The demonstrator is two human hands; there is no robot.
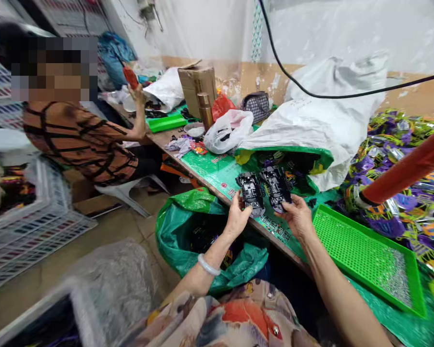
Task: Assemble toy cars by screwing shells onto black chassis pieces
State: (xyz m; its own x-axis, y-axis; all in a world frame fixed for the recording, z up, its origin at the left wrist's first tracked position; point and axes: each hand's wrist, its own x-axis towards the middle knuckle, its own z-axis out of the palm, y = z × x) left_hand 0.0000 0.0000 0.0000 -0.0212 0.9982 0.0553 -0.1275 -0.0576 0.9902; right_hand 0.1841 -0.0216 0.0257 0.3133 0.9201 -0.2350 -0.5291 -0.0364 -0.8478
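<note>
In the head view my left hand grips a black plastic toy car chassis by its lower edge. Beside it, a second black toy car chassis is held at its lower end by my right hand. Both chassis face me with their moulded sides, close together over the bench edge. Just behind them lies a white woven sack, its green-lined mouth turned toward me and dark parts inside. Below my left forearm an open green sack holds more dark parts.
A green perforated tray with small metal screws lies at right, near a red pole-like tool and a heap of purple and yellow-green parts. A black cable hangs across. At left a co-worker sits near plastic crates.
</note>
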